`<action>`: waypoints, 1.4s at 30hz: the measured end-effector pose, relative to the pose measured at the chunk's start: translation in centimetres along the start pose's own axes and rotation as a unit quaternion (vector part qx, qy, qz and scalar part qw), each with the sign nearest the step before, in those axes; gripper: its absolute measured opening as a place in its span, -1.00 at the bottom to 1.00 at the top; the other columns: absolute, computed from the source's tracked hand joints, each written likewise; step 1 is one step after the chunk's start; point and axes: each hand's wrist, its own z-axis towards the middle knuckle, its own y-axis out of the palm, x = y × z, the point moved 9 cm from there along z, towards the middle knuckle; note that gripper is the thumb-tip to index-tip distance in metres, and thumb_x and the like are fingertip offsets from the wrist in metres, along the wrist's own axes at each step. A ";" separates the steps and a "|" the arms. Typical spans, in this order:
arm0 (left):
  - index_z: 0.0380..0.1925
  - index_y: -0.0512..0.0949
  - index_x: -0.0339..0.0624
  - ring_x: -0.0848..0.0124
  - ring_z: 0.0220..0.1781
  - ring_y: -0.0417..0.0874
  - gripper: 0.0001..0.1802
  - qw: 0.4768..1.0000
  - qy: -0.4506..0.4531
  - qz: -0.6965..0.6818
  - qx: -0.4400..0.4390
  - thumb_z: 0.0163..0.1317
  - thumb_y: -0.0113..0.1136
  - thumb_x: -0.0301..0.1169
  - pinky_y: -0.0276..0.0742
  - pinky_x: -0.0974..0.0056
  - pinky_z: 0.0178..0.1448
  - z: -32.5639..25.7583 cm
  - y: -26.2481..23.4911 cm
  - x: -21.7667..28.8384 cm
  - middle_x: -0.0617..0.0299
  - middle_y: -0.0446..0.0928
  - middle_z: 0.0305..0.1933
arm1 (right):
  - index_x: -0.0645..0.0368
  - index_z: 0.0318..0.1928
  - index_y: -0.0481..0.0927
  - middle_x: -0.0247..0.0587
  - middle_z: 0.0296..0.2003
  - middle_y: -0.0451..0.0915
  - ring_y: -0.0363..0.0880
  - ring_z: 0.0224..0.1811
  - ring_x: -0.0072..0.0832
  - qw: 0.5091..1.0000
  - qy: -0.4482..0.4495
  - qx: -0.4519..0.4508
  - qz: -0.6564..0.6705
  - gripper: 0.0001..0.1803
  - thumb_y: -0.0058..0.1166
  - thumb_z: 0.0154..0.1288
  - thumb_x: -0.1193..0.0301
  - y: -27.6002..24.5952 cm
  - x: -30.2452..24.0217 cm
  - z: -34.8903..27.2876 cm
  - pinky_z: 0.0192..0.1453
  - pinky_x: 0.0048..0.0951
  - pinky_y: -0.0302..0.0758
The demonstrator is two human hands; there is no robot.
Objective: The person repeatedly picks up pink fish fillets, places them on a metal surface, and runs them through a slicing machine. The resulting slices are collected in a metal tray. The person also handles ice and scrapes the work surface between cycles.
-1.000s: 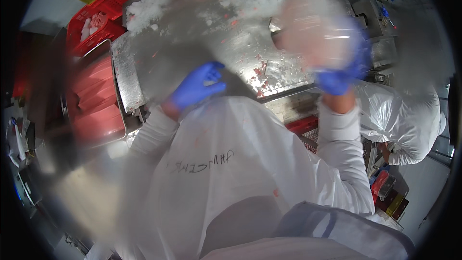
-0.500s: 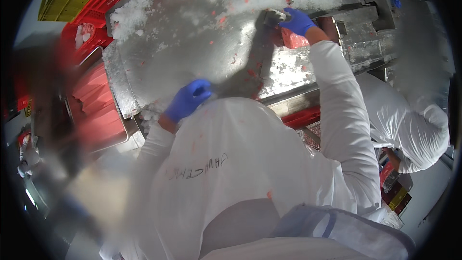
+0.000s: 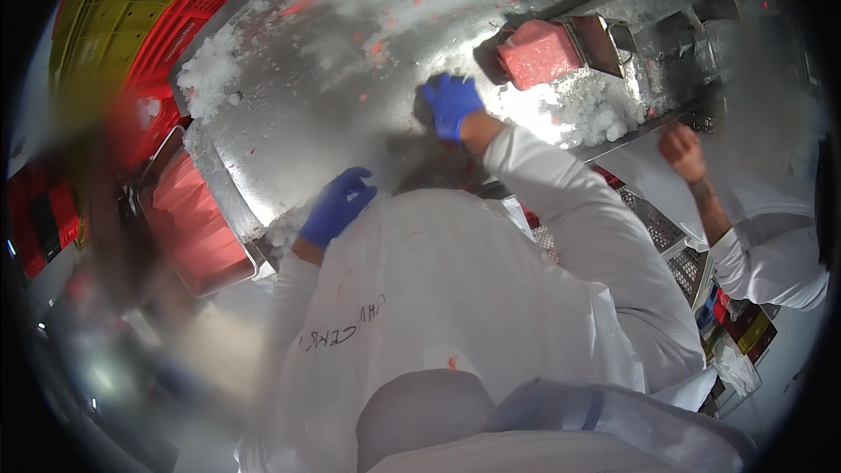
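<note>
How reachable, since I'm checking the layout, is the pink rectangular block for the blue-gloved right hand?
Probably yes: the right hand is left of the pink block, and nothing visible stands between them over the shiny metal table.

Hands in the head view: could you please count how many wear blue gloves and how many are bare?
Blue-gloved hands: 2 (the person's left hand and right hand)
Bare hands: 1 (the co-worker's hand)
Total: 3
</note>
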 end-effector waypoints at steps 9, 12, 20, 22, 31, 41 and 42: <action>0.13 0.63 -0.14 0.35 -0.06 0.73 -0.58 0.998 0.061 0.034 -0.004 0.34 0.44 -0.23 0.62 0.21 0.12 4.2 0.0 4.4 0.21 0.70 -0.17 | 0.06 0.34 0.58 0.04 0.30 0.60 0.67 0.24 -0.11 0.904 -0.065 0.154 0.393 -0.49 0.27 0.42 0.28 1.1 4.6 -11.0 0.41 -0.21 0.51; 0.13 0.64 -0.16 0.39 -0.05 0.72 -0.59 0.998 0.063 0.003 -0.027 0.37 0.43 -0.23 0.62 0.23 0.12 5.5 0.3 4.7 0.24 0.71 -0.14 | 0.29 0.21 0.64 -0.27 0.10 0.73 0.64 0.12 -0.55 0.566 0.043 0.114 0.815 -0.69 0.19 0.53 0.50 9.1 10.7 -9.9 0.27 -0.48 0.56; 0.08 0.65 -0.17 0.56 -0.19 0.52 -0.65 0.988 0.135 -0.047 -0.062 0.42 0.40 -0.23 0.52 0.36 0.00 9.5 -0.3 13.0 0.35 0.58 -0.23 | 0.05 0.43 0.50 -0.28 0.20 0.63 0.66 0.22 -0.32 0.438 0.176 0.109 0.875 -0.43 0.10 0.59 0.04 14.1 18.9 -7.5 0.34 -0.19 0.53; 0.05 0.65 -0.18 0.56 -0.22 0.48 -0.67 0.984 0.156 -0.049 -0.068 0.44 0.38 -0.22 0.49 0.36 -0.06 11.0 -0.3 14.4 0.35 0.52 -0.29 | 0.05 0.50 0.41 -0.24 0.29 0.59 0.62 0.29 -0.25 0.385 0.151 0.125 0.902 -0.35 0.07 0.60 -0.02 14.7 18.9 -6.6 0.39 -0.11 0.50; 0.15 0.62 -0.29 0.49 0.11 0.62 -0.65 0.975 0.204 -0.074 -0.045 0.53 0.25 -0.27 0.51 0.31 0.29 17.2 -2.9 21.7 0.26 0.66 0.05 | 0.03 0.63 0.18 -0.15 0.51 0.38 0.39 0.52 -0.23 0.333 -0.095 0.211 0.914 -0.20 0.12 0.55 0.05 2.2 17.2 -9.0 0.55 -0.06 0.29; 0.13 0.62 -0.23 0.54 0.00 0.61 -0.55 0.982 0.130 -0.095 0.103 0.49 0.30 -0.10 0.52 0.38 0.12 28.0 -5.3 23.6 0.31 0.67 -0.05 | 0.03 0.58 0.27 -0.13 0.50 0.41 0.38 0.52 -0.21 0.292 0.065 0.152 0.942 -0.36 -0.02 0.64 0.09 9.7 17.4 -3.2 0.57 -0.05 0.26; 0.11 0.63 -0.22 0.54 -0.01 0.61 -0.56 0.982 0.137 -0.093 0.092 0.49 0.29 -0.09 0.52 0.38 0.11 29.1 -4.2 23.9 0.31 0.67 -0.06 | 0.03 0.56 0.31 -0.14 0.49 0.43 0.40 0.51 -0.22 0.280 0.070 0.158 0.944 -0.38 -0.02 0.65 0.09 9.8 17.4 -2.4 0.56 -0.05 0.27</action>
